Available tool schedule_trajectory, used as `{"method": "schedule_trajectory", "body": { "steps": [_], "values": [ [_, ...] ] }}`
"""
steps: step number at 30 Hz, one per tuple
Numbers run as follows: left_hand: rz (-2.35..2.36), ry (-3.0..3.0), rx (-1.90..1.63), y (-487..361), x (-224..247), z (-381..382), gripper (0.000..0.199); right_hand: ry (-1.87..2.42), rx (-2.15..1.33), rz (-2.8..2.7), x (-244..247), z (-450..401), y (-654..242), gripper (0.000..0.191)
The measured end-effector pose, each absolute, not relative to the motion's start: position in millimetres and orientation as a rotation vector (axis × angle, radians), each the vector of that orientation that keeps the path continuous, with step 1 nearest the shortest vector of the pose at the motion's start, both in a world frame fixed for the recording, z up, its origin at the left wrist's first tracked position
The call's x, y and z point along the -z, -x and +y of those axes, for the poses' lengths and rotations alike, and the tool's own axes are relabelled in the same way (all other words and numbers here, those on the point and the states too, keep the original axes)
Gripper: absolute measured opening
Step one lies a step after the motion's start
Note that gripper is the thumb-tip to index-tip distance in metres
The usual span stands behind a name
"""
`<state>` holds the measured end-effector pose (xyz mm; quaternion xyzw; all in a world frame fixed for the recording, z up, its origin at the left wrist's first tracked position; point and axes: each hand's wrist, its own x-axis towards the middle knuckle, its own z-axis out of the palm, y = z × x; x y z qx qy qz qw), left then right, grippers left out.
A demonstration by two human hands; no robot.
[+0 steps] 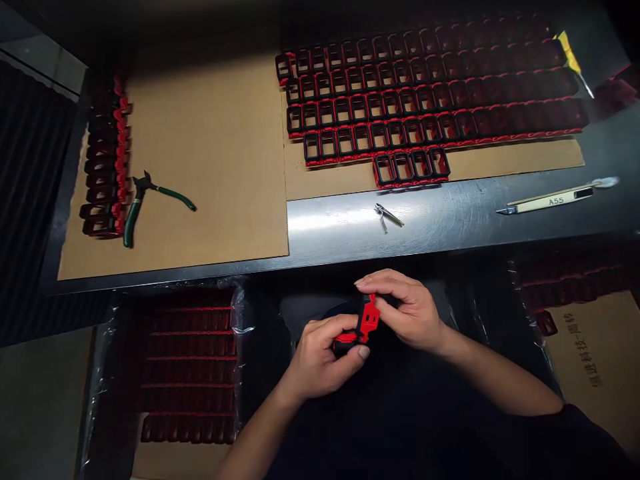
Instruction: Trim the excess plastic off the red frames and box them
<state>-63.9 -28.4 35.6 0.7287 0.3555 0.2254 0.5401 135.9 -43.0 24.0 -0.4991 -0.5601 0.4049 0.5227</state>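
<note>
Between my hands, in front of my body and below the bench edge, is a red and black plastic frame part [369, 319]. My left hand [325, 353] is closed around its lower left side, with the thumb along the bottom. The fingers of my right hand [407, 310] pinch its upper right side, so part of it is covered. On the bench just beyond my hands lies a small nail clipper [387, 217] with its lever swung out. Farther off stand several rows of similar red and black frames [377, 137].
Green-handled cutting pliers [143, 200] lie on a cardboard sheet [215, 147], beside a column of frames [103, 173]. A white utility knife [550, 200] and a yellow-handled tool [570, 53] are at right. Plastic-lined boxes of frames stand below left [187, 373] and right [575, 287].
</note>
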Motion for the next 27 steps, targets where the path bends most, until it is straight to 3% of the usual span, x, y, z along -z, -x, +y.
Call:
{"method": "schedule_trajectory", "body": {
  "steps": [8, 13, 19, 24, 27],
  "values": [
    [0.871, -1.483, -0.317, 59.7, -44.0, -23.3, 0.016, 1.277, -1.188, -1.154, -18.4, -49.0, -131.5, 0.026],
    [0.905, -1.572, -0.304, 59.2, -44.5, -25.2, 0.014, 1.313, -1.361, -0.989, -13.8, -49.3, -129.2, 0.025],
    [0.937, -1.654, -0.307, 59.8, -44.0, -25.7, 0.014, 1.464, -1.329, -0.968, -17.6, -54.4, -144.9, 0.015],
    [0.870, -1.779, -0.281, 56.5, -44.0, -25.4, 0.009, 1.349, -1.690, -0.966, -25.9, -61.2, -152.5, 0.023],
    [0.854, -1.810, -0.290, 60.0, -41.8, -25.7, 0.006, 1.325, -1.692, -0.940, -27.8, -63.1, -149.7, 0.020]
  ]
}}
